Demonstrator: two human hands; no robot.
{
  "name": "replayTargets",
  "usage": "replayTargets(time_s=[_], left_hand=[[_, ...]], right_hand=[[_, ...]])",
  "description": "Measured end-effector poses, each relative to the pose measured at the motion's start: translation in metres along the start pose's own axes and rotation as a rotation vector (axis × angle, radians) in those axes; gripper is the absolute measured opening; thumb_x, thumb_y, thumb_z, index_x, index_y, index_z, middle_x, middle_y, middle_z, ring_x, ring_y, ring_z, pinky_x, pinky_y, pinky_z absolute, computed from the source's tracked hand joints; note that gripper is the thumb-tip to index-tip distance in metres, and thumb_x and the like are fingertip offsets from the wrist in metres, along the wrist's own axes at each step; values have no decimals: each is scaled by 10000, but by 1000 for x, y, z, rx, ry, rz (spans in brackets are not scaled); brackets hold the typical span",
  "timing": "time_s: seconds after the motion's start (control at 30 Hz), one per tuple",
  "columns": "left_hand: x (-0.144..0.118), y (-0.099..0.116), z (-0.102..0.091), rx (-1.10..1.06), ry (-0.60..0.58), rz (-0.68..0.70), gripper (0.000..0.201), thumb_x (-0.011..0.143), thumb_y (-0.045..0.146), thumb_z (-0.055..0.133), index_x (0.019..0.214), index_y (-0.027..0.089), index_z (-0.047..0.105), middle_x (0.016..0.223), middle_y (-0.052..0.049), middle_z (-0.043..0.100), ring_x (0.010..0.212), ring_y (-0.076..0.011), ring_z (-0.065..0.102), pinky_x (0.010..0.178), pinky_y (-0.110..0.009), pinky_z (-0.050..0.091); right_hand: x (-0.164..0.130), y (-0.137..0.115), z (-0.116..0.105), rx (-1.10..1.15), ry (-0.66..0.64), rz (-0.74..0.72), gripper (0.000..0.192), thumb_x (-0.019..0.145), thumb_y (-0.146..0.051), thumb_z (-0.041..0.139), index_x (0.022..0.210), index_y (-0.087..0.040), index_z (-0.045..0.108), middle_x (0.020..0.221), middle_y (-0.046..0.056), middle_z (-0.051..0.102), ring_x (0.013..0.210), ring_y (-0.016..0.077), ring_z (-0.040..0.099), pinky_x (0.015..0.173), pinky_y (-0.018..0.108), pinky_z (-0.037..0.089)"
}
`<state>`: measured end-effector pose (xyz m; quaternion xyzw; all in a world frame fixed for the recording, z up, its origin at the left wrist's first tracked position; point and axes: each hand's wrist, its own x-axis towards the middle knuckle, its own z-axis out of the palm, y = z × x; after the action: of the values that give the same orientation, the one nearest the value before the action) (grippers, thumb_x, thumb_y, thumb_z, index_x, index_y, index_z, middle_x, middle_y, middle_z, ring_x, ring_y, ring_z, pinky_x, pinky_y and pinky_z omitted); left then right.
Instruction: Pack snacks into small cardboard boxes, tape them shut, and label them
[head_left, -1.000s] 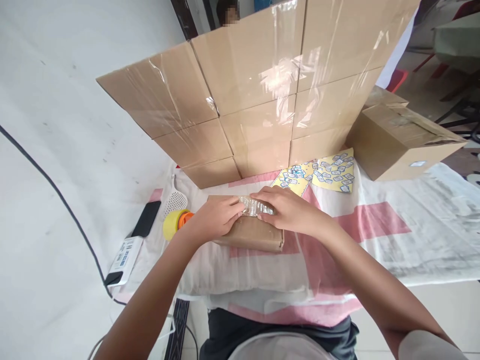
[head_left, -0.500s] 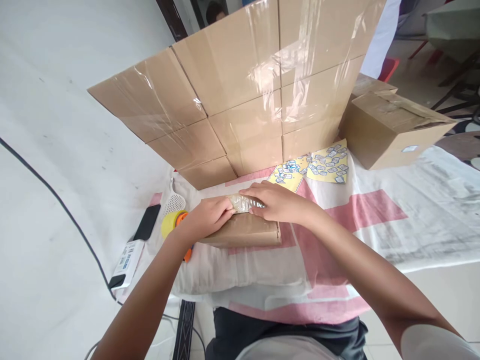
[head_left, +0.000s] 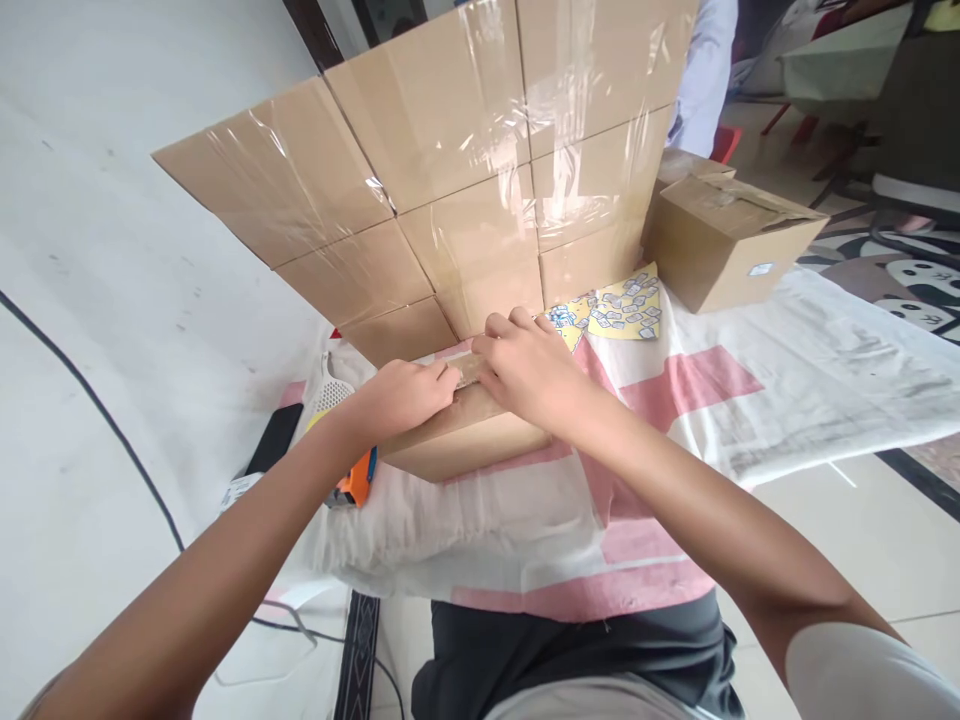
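Observation:
A small brown cardboard box (head_left: 465,445) lies on the white and pink cloth (head_left: 675,400) in front of me. My left hand (head_left: 401,395) presses on its top left side. My right hand (head_left: 529,365) lies flat on its top right, fingers over the far edge. Between the two hands only a sliver of the crinkled clear wrap (head_left: 466,368) on the box top shows. An orange and yellow tape dispenser (head_left: 356,480) sits just left of the box, partly hidden by my left forearm.
A wall of stacked taped cartons (head_left: 450,190) stands right behind the box. Another carton (head_left: 727,235) sits at the back right, with yellow sticker sheets (head_left: 619,305) beside it. A black phone (head_left: 270,450), a white mesh scoop (head_left: 326,395) and a black cable lie at left.
The view has swung so everything sits further left and lower. My hands have closed together over the box top, hiding most of the clear wrap, and my left forearm now covers the tape dispenser.

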<state>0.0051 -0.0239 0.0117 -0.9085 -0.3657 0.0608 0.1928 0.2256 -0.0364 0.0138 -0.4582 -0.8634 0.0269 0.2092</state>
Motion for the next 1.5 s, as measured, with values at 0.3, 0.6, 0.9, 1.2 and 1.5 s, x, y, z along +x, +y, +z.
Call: replayTargets(time_s=[0.3, 0.6, 0.9, 1.2, 1.5], left_hand=[[-17, 47, -62, -526, 97, -541, 324, 944, 240, 418, 657, 224, 267, 527, 45, 338, 509, -130, 326, 507, -300, 218], [-35, 90, -80, -824, 201, -682, 330, 918, 251, 446, 647, 217, 261, 551, 45, 351, 554, -125, 367, 535, -284, 253], [-48, 110, -78, -1043, 381, -793, 290, 891, 260, 459, 667, 225, 278, 575, 58, 305, 550, -115, 341, 516, -261, 259], [-54, 117, -79, -1135, 384, -732, 310, 972, 362, 431, 724, 236, 295, 615, 62, 307, 552, -117, 335, 524, -259, 280], [-61, 128, -76, -791, 373, -549, 316, 1021, 297, 350, 718, 232, 287, 570, 62, 332, 531, -126, 332, 549, -298, 248]], right_hand=[[-5, -20, 1, 877, -242, 283, 367, 1005, -369, 452, 747, -170, 621, 646, 47, 690, 504, 128, 486, 525, 275, 341], [-37, -43, -17, 1262, -262, 293, 290, 954, -86, 430, 686, -176, 493, 579, -32, 531, 464, 74, 428, 451, 209, 324], [-48, -54, -18, 1003, -67, 248, 356, 878, -298, 602, 605, -209, 392, 530, -70, 355, 522, 84, 385, 499, 239, 240], [-63, -54, -21, 1254, -144, 221, 275, 928, -246, 500, 672, -216, 405, 564, -79, 357, 495, 77, 344, 485, 234, 254], [-82, -56, -26, 1103, -244, 149, 166, 863, -301, 591, 774, -202, 491, 680, -44, 517, 628, 114, 484, 569, 255, 335]])
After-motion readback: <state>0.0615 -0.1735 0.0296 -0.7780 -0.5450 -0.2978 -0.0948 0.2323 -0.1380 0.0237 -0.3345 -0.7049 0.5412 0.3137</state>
